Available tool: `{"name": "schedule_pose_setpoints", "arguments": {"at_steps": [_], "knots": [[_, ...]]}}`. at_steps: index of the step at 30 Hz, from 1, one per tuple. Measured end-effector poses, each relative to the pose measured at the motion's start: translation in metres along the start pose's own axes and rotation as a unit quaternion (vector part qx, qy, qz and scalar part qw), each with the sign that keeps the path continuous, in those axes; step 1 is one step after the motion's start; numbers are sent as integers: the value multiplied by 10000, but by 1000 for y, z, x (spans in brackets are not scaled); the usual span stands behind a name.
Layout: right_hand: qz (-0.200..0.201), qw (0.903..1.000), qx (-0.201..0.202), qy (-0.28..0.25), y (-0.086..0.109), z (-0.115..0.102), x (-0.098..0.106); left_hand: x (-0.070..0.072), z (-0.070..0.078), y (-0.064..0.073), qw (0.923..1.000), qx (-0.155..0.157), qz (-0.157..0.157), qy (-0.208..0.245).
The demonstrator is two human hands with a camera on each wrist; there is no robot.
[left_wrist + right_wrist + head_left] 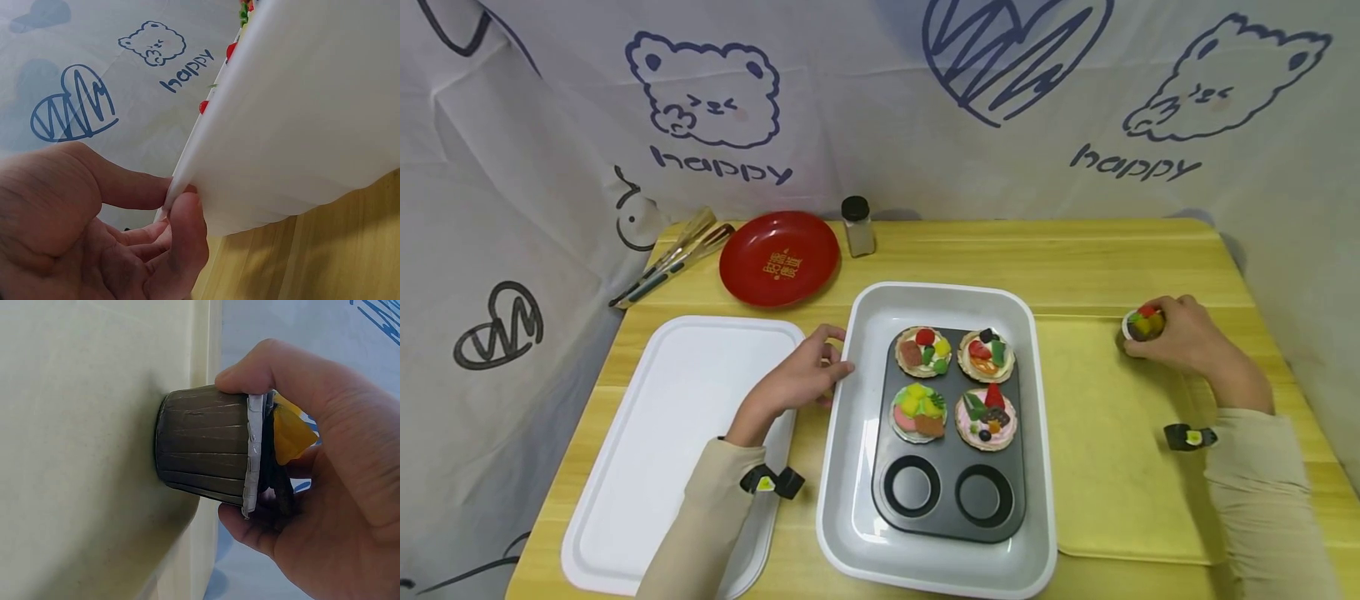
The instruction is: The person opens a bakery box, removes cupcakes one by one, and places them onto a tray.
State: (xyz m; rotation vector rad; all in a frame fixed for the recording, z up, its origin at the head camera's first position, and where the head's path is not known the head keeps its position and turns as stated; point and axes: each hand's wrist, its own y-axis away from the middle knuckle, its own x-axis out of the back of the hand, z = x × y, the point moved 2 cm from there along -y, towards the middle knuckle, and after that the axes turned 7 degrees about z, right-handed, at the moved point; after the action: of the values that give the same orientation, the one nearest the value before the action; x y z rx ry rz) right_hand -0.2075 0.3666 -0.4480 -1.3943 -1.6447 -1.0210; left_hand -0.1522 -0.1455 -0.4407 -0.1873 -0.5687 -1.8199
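My left hand (800, 372) pinches the left rim of a deep white tray (837, 467) between thumb and fingers, seen close up in the left wrist view. In the tray lies a dark muffin pan (944, 508); several toy fruit tarts (987, 418) fill its far cups, and the two nearest cups are bare. At the right, my right hand (1187, 337) grips a toy cupcake (203, 447) by its sides from above. Its brown pleated cup has a white rim and colourful fruit pieces on top. The cupcake's base is close over the yellow tray (1120, 483).
A flat white tray (700, 400) lies on the left, partly under my left forearm. Along the back are tongs (677, 258), a red plate (780, 260) and a black-capped shaker (858, 227). A printed white cloth (865, 100) hangs behind the wooden table (1075, 258).
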Motion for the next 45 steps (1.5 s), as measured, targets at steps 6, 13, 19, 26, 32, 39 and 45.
{"name": "schedule_pose_setpoints", "arguments": {"at_steps": [6, 13, 19, 26, 32, 39, 45], "knots": [[-41, 10000, -46, 17, -1, 1, -3, 0, 0, 0, 10000, 48, 7, 29], [-168, 9998, -145, 15, -2, 3, -3, 0, 0, -1, 10000, 24, 17, 64], [-283, 9993, -261, 37, -2, 3, -2, 0, 1, -1, 9999, -121, 18, 49], [-347, 9990, -252, 82, -2, 2, 0, 0, 1, -1, 10000, -68, 30, 13], [-387, 9989, -253, 76, -2, 0, 0, 0, 1, 0, 9999, -82, 57, 5], [-283, 9992, -271, 48, -1, -3, 0, 0, 0, 0, 9999, -98, 45, 61], [250, 9989, -282, 287, 2, -8, 5, 0, 0, 0, 9999, -108, 57, 102]]}}
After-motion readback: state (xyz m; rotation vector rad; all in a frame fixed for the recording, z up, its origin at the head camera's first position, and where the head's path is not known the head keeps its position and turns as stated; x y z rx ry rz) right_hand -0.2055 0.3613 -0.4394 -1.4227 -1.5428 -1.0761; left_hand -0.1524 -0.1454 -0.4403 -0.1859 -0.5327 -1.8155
